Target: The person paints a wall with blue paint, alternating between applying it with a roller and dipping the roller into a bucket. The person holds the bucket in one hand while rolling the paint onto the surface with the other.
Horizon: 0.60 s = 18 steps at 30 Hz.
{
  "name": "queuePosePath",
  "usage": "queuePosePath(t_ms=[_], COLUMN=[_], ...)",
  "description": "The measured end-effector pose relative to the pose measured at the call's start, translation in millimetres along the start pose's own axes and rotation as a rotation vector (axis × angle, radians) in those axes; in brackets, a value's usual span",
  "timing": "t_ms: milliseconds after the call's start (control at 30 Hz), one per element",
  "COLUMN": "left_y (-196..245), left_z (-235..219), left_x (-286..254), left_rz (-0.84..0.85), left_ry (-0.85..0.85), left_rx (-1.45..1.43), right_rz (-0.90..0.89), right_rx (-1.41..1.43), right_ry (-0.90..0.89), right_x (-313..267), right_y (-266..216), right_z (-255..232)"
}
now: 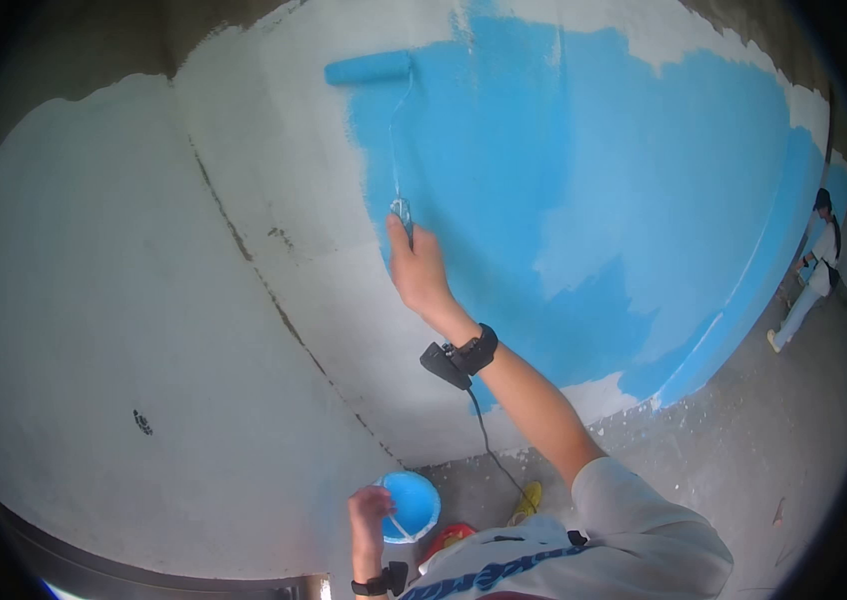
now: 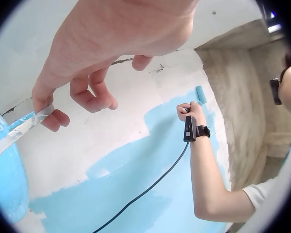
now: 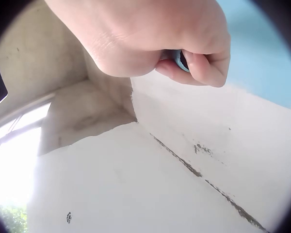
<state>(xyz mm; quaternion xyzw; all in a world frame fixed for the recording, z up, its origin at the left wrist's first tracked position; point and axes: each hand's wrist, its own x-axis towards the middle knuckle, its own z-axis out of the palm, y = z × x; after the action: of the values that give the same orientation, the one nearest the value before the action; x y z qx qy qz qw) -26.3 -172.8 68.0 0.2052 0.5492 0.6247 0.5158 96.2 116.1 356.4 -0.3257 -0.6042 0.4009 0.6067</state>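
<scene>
My right hand (image 1: 419,268) grips the handle (image 1: 401,212) of a paint roller, whose blue sleeve (image 1: 369,69) lies against the wall at the upper left edge of the blue paint (image 1: 504,130). In the right wrist view the fingers of my right hand (image 3: 184,43) wrap round the handle. Low in the head view, my left hand (image 1: 372,505) is at the left side of a bucket (image 1: 432,515) of blue paint. The left wrist view shows my left hand (image 2: 102,53) with a finger hooked round the bucket's paint-smeared handle (image 2: 14,133); the other fingers hang loosely bent.
A cracked corner line (image 1: 264,285) divides the white walls. A cable (image 1: 489,440) hangs from my right wrist. Near my yellow shoe (image 1: 529,500) lies a red object (image 1: 447,540). Another person (image 1: 822,262) stands at the far right, by the wall. Bare concrete (image 1: 64,50) borders the paint above.
</scene>
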Motion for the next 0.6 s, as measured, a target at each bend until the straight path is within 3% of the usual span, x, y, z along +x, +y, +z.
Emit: queuePosePath(t_ms=[167, 433, 600], left_y=[-6, -9, -11], left_z=[2, -1, -3], left_x=[2, 4, 2], left_rz=[-0.006, -0.008, -0.013], left_ry=[0.004, -0.012, -0.024], left_rx=[-0.003, -0.003, 0.013], right_rz=[-0.125, 0.206, 0.293], right_rx=[-0.065, -0.296, -0.347], right_ry=[0.058, 0.024, 0.019], right_x=[-41, -158, -212], right_y=[66, 170, 225], right_z=[0, -49, -56])
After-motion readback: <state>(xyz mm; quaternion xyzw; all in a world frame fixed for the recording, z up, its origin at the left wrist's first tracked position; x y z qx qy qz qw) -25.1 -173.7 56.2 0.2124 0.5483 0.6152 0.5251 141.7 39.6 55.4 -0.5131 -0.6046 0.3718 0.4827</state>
